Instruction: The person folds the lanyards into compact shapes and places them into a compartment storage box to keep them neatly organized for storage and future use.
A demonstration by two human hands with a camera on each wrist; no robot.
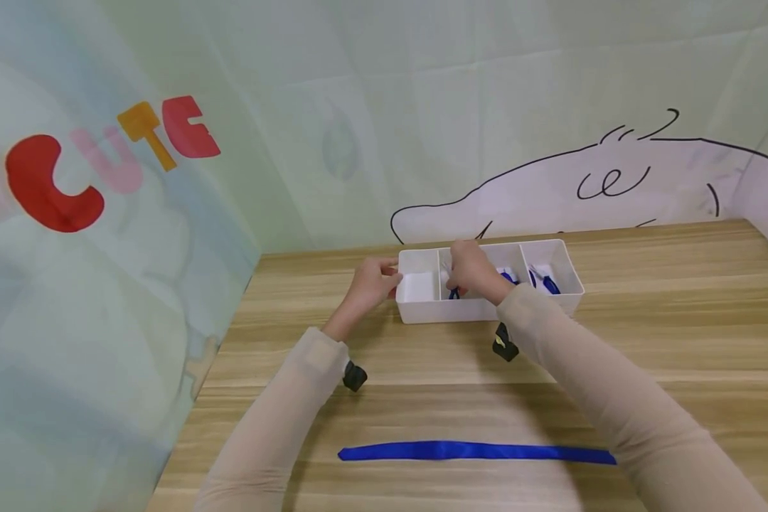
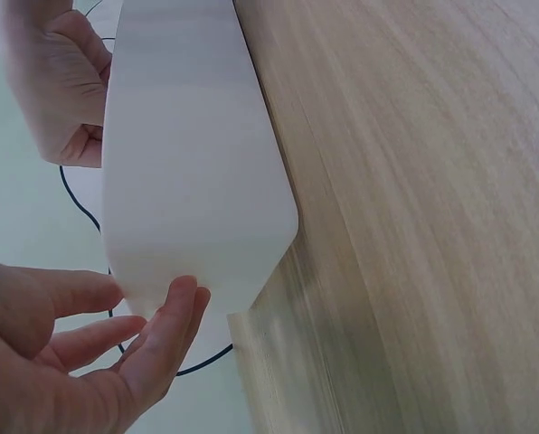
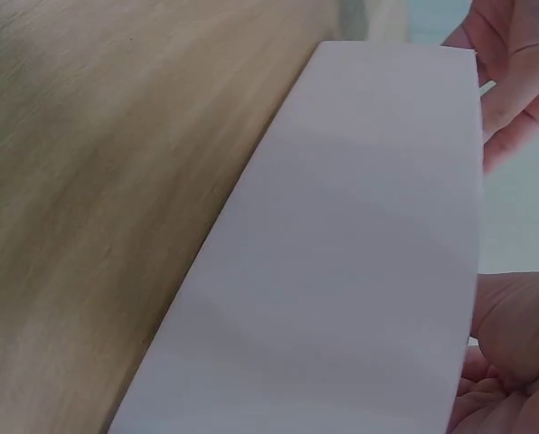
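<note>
A white box (image 1: 432,313) with dividers stands near the table's back edge. At its left end my left hand (image 1: 371,286) touches the end wall, fingers mostly extended; the left wrist view shows the thumb and fingertips at the corner. My right hand (image 1: 475,272) reaches into the second compartment from the left, fingers curled on blue-handled pliers (image 1: 454,293), largely hidden beneath it. Another blue-handled tool (image 1: 507,276) lies partly hidden by that hand. Blue-handled pliers (image 1: 550,284) rest in the right compartment. The left compartment shows only its white bottom. In the right wrist view, the box wall hides the right fingertips.
A long flat blue strip (image 1: 448,450) lies across the front of the wooden table (image 1: 678,341). Black wrist devices (image 1: 355,377) hang under both sleeves. A printed curtain (image 1: 371,128) rises behind the table and on its left.
</note>
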